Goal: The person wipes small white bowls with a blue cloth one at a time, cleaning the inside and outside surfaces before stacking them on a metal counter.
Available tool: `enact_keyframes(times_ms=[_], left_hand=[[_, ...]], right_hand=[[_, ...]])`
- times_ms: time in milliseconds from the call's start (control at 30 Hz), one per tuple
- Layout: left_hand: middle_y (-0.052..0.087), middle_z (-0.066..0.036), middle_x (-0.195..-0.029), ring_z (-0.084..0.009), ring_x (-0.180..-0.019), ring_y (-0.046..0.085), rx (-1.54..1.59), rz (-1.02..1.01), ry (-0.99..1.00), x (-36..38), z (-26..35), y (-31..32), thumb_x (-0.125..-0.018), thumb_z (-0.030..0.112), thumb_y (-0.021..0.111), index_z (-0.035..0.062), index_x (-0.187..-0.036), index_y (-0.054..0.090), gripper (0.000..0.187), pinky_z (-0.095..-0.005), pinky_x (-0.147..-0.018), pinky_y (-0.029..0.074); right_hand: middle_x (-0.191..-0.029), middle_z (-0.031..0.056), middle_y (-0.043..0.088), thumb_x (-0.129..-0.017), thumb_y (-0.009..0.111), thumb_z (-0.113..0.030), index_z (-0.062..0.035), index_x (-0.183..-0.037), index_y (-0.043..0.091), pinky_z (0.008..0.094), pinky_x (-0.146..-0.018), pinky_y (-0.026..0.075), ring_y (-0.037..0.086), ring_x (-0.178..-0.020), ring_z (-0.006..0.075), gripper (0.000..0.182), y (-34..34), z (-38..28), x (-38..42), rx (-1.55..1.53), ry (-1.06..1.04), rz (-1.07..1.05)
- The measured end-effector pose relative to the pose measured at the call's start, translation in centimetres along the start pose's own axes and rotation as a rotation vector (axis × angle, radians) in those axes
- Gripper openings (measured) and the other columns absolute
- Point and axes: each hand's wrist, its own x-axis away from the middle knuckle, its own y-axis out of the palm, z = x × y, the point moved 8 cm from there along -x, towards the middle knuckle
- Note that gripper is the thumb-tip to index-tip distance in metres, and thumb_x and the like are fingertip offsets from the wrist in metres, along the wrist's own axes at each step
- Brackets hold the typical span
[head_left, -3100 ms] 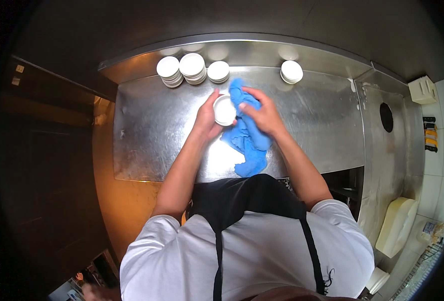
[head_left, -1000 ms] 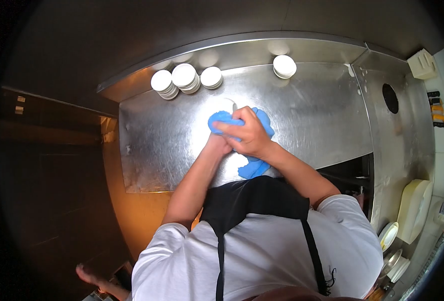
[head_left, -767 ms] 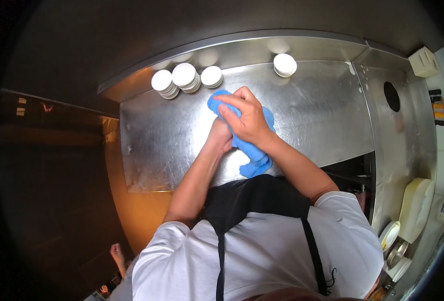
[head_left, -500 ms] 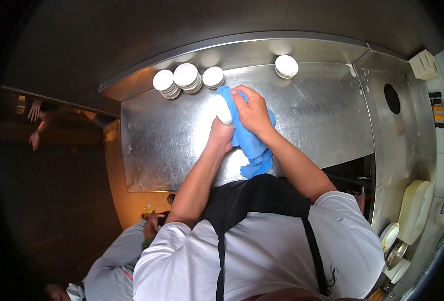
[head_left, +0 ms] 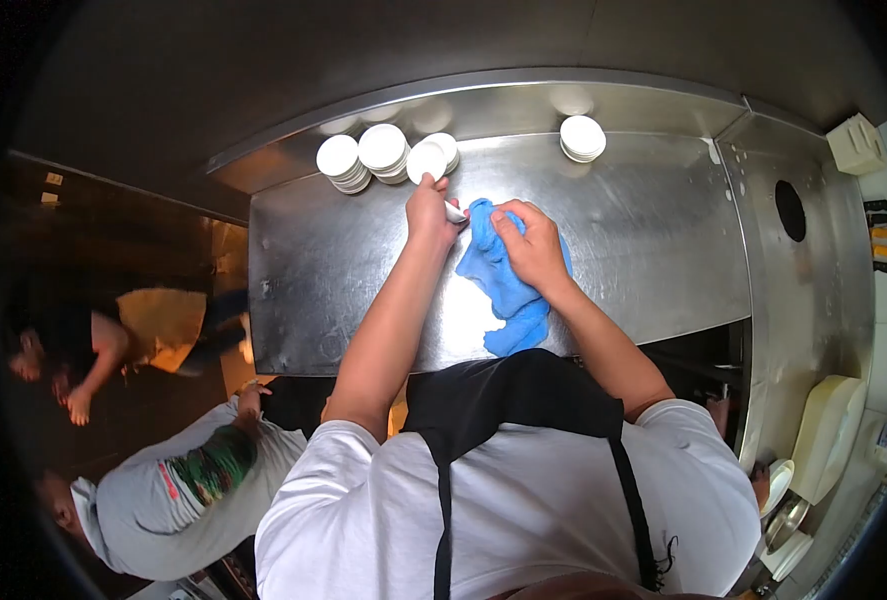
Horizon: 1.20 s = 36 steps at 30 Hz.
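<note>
Left of grip: person in grey top (head_left: 198,500); tan apron (head_left: 163,325) on another. Right: dark round opening (head_left: 789,211), white box (head_left: 855,145), cream container (head_left: 827,440).

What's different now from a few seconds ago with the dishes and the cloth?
The left hand has moved forward, bringing a small white dish out of the blue cloth and up to the third stack from the left; whether they touch is unclear. The right hand has drawn apart from it. Unchanged: the right hand grips the cloth, and the other stacks stand in place.
</note>
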Motion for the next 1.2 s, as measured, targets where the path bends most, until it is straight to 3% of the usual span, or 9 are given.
enact_keyframes(times_ms=[233,467,567,633,733,933,1000,1067,1200], left_hand=[[0.058,-0.005,-0.102,-0.0194,-0.087,0.048,-0.018,-0.012,0.023,-1.8,0.5,1.9,-0.102,0.039,0.049,0.0083,-0.108,0.057,0.032,-0.044,-0.072,0.046],[0.057,-0.019,-0.128,-0.0415,-0.112,0.056,0.034,-0.234,-0.091,-1.9,-1.2,1.1,-0.095,0.067,0.037,0.0068,-0.116,0.048,0.065,-0.0561,-0.087,0.045],[0.053,-0.022,-0.131,-0.0421,-0.11,0.055,0.244,-0.422,-0.184,1.2,-1.4,1.2,-0.097,0.064,0.035,0.0033,-0.119,0.046,0.065,-0.058,-0.09,0.044],[0.058,-0.024,-0.124,-0.04,-0.11,0.058,0.244,-0.515,-0.146,2.3,-1.1,1.8,-0.098,0.061,0.035,-0.001,-0.109,0.052,0.066,-0.0523,-0.093,0.047],[0.066,-0.02,-0.109,-0.0289,-0.101,0.063,0.087,-0.61,-0.035,4.0,-0.7,2.7,-0.101,0.056,0.035,-0.0033,-0.098,0.058,0.064,-0.0398,-0.092,0.05],[0.066,-0.014,-0.094,-0.0224,-0.085,0.062,-0.082,-0.367,0.467,5.2,1.4,0.7,-0.105,0.042,0.037,-0.0031,-0.097,0.062,0.052,-0.0361,-0.082,0.051],[0.066,-0.015,-0.094,-0.022,-0.087,0.061,-0.169,-0.357,0.632,6.2,2.6,0.5,-0.105,0.04,0.037,-0.003,-0.094,0.063,0.052,-0.0342,-0.084,0.049],[0.064,-0.014,-0.09,-0.021,-0.085,0.06,-0.035,-0.372,0.474,6.0,1.9,0.1,-0.105,0.039,0.039,-0.0046,-0.093,0.063,0.051,-0.0327,-0.083,0.048],[0.064,-0.012,-0.088,-0.0178,-0.082,0.058,0.046,-0.38,0.383,4.8,-0.3,0.1,-0.105,0.038,0.039,-0.0053,-0.091,0.063,0.052,-0.0304,-0.08,0.048]], right_hand=[[-0.091,0.0159,0.068,-0.091,0.063,-0.022,-0.0006,-0.1,0.069,0.034,-0.078,0.05,0.066,-0.085,0.0259,0.023,0.0,-0.1,0.6,-0.047,-0.015,0.036],[-0.097,0.0144,0.069,-0.093,0.063,-0.02,-0.0005,-0.103,0.068,0.0321,-0.083,0.049,0.065,-0.089,0.0222,0.022,-2.1,1.5,0.2,-0.251,0.004,0.221],[-0.101,0.0145,0.066,-0.092,0.065,-0.017,-0.0017,-0.105,0.069,0.0334,-0.087,0.049,0.063,-0.094,0.0248,0.021,-3.2,0.7,-0.2,-0.243,-0.048,0.35],[-0.103,0.0137,0.065,-0.089,0.067,-0.016,-0.0044,-0.105,0.07,0.036,-0.09,0.048,0.062,-0.098,0.0273,0.02,-2.6,-0.8,-0.6,-0.092,-0.217,0.311],[-0.102,0.0123,0.062,-0.082,0.07,-0.014,-0.0074,-0.1,0.071,0.0421,-0.089,0.046,0.059,-0.099,0.0318,0.018,3.3,-4.3,0.5,0.294,-0.69,-0.092],[-0.091,0.0115,0.06,-0.074,0.073,-0.012,-0.0064,-0.089,0.07,0.0433,-0.081,0.045,0.057,-0.09,0.0323,0.016,3.5,-5.3,-0.4,0.501,-0.594,0.109],[-0.095,0.0109,0.061,-0.073,0.072,-0.013,-0.0064,-0.088,0.07,0.0423,-0.081,0.043,0.057,-0.091,0.0314,0.016,4.9,-3.4,-0.4,0.34,-0.465,-0.092],[-0.094,0.0101,0.062,-0.072,0.071,-0.011,-0.0061,-0.086,0.069,0.0402,-0.083,0.041,0.057,-0.092,0.0294,0.015,5.7,-2.2,-0.2,0.045,-0.333,-0.322],[-0.095,0.009,0.063,-0.072,0.072,-0.009,-0.0067,-0.088,0.071,0.0405,-0.086,0.042,0.059,-0.094,0.0299,0.016,4.5,-4.1,0.0,0.264,-0.579,-0.032]])
